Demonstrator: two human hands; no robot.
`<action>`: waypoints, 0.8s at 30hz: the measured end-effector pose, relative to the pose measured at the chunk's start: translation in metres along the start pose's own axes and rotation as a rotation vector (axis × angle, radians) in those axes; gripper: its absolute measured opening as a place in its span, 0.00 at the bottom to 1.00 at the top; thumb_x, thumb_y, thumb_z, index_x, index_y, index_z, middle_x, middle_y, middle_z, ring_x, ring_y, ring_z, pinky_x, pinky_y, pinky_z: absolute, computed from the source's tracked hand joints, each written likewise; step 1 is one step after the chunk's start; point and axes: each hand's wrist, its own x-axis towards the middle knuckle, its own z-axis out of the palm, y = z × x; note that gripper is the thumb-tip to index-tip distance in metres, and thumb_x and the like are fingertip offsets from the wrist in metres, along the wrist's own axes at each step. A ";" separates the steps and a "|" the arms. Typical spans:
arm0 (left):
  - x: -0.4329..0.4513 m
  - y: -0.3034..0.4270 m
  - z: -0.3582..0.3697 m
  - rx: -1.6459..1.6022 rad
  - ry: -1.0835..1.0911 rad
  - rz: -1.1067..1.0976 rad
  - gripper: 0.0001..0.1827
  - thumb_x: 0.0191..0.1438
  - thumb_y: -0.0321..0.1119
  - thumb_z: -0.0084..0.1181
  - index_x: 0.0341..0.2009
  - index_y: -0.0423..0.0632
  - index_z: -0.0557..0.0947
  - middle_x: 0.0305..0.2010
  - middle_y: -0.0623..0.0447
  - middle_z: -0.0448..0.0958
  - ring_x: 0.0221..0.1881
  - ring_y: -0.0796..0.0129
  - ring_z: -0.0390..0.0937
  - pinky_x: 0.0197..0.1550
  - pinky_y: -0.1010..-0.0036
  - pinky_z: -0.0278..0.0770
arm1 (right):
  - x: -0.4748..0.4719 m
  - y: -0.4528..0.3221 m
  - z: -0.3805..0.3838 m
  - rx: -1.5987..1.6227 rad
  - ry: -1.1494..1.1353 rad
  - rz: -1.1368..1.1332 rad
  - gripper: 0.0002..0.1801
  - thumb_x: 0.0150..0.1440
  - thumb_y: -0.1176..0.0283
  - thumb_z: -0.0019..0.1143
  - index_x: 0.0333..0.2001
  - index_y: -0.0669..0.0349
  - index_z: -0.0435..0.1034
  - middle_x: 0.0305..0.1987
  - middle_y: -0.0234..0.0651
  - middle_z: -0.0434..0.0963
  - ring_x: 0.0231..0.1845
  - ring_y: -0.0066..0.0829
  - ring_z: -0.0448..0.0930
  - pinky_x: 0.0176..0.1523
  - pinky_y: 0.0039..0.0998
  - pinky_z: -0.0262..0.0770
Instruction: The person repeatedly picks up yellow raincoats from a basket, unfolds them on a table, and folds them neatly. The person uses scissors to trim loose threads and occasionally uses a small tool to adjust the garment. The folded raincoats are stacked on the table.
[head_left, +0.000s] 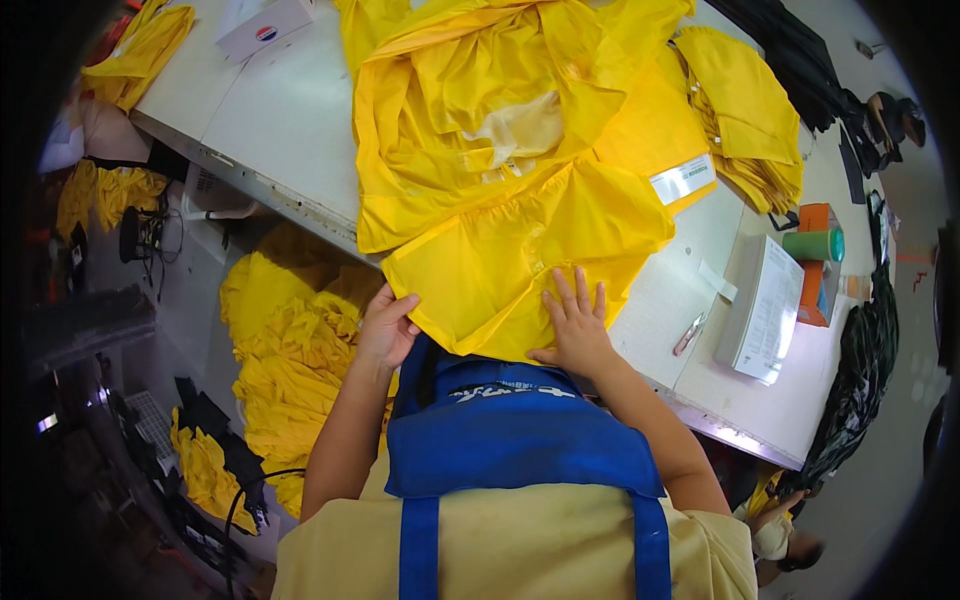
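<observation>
A yellow garment (480, 277) of thin, shiny fabric is spread over the table's front edge, its gathered seam running across the middle. My left hand (388, 328) pinches its left edge between thumb and fingers. Flat on the fabric to the right rests my right hand (576, 321), fingers spread. Farther back the garment lies in loose folds, with a whitish translucent patch (521, 127) showing inside. The near edge of the cloth hangs against my blue apron (517, 439).
A folded yellow stack (750, 120) lies back right. Nearer are thread snips (688, 334), a paper stack (763, 307), an orange box (816, 262) and a green cylinder (814, 245). Yellow fabric (292, 360) is heaped below the table's left edge. Black fabric (862, 375) drapes the right end.
</observation>
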 end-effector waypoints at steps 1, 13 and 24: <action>0.006 -0.002 -0.011 0.179 0.068 0.108 0.16 0.56 0.24 0.52 0.51 0.41 0.72 0.39 0.53 0.76 0.27 0.76 0.73 0.21 0.83 0.69 | 0.001 0.000 0.001 0.008 -0.011 0.000 0.53 0.37 0.40 0.67 0.63 0.56 0.60 0.74 0.44 0.47 0.75 0.53 0.40 0.65 0.72 0.33; -0.014 0.029 0.040 0.293 0.011 0.290 0.20 0.54 0.18 0.50 0.52 0.41 0.69 0.38 0.53 0.75 0.26 0.79 0.72 0.18 0.86 0.67 | -0.003 -0.005 0.004 -0.036 -0.060 -0.007 0.48 0.41 0.36 0.60 0.66 0.32 0.57 0.75 0.43 0.42 0.74 0.60 0.38 0.60 0.79 0.34; 0.059 -0.045 0.127 1.340 -0.595 0.796 0.27 0.59 0.39 0.51 0.62 0.49 0.65 0.62 0.41 0.66 0.63 0.45 0.63 0.63 0.51 0.57 | -0.005 -0.011 0.005 0.007 -0.149 0.025 0.39 0.44 0.38 0.57 0.56 0.47 0.69 0.72 0.46 0.50 0.75 0.55 0.39 0.61 0.77 0.32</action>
